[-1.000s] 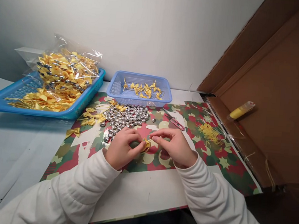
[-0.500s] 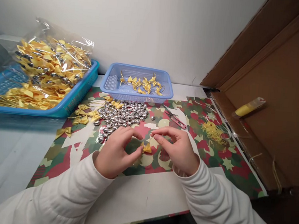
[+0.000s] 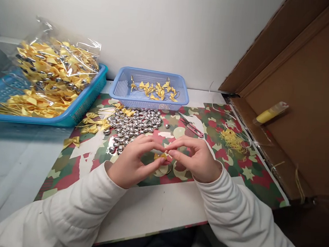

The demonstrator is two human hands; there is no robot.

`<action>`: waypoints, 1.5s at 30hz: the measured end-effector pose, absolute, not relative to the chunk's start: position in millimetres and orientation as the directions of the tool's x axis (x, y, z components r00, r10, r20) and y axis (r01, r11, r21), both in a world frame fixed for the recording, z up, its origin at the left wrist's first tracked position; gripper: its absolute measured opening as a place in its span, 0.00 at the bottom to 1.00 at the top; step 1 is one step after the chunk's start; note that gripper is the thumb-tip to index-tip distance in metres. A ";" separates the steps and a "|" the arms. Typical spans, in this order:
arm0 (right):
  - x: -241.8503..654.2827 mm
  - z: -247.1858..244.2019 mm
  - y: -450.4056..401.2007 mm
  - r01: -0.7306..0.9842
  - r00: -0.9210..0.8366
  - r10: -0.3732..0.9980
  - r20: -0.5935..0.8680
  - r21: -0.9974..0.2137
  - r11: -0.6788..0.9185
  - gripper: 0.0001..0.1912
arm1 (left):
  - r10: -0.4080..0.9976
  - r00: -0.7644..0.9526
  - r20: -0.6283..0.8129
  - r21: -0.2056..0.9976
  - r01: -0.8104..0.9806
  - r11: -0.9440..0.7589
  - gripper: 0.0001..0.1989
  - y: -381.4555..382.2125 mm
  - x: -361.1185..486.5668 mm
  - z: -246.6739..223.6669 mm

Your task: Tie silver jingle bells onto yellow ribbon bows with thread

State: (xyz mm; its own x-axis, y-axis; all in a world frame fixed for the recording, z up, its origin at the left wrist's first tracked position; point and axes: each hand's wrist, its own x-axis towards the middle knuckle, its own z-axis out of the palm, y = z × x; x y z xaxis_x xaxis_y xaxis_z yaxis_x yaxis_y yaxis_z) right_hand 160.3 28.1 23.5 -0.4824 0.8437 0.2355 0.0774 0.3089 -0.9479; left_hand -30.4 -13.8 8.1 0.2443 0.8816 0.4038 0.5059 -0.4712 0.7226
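My left hand (image 3: 136, 161) is curled round a small yellow ribbon bow (image 3: 157, 156), its thumb against the bow and its index finger reaching over to my right fingertips. The bow is partly hidden behind that thumb. My right hand (image 3: 194, 157) pinches a thin cord between thumb and index finger; the pinched part itself is hidden. Below the fingers hangs a thin loop of cord (image 3: 168, 172). Just beyond my left hand lies a pile of shiny silver beads (image 3: 135, 125). More yellow bows (image 3: 91, 126) lie left of the beads.
A blue basket (image 3: 149, 103) holding bows stands behind the beads. At left, a larger blue basket (image 3: 66, 122) carries a clear bag (image 3: 58, 66) of bows and beads. Pink-handled thread snips (image 3: 194, 130) and yellow thread scraps (image 3: 233, 141) lie to the right, near a cardboard wall (image 3: 300, 81).
My left index finger has moved right to meet my right fingertips. The bow has shifted slightly up and is more covered by my thumb, and a cord loop now shows below.
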 end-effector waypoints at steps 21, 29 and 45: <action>153.0 11.0 38.1 -0.054 -0.235 0.945 0.229 -0.973 0.223 0.04 | 0.752 0.502 0.427 0.198 0.759 -0.620 0.07 -6.2 -33.5 -6.5; 153.9 12.0 36.4 -0.082 -0.265 0.913 0.309 -0.951 0.298 0.04 | 0.764 0.449 0.463 0.356 0.695 -0.625 0.12 -5.0 -33.0 -0.5; 157.7 6.8 46.2 0.165 -0.305 0.893 0.330 -0.906 0.391 0.08 | 0.987 0.143 0.077 0.888 0.439 -0.133 0.13 14.8 -20.1 32.4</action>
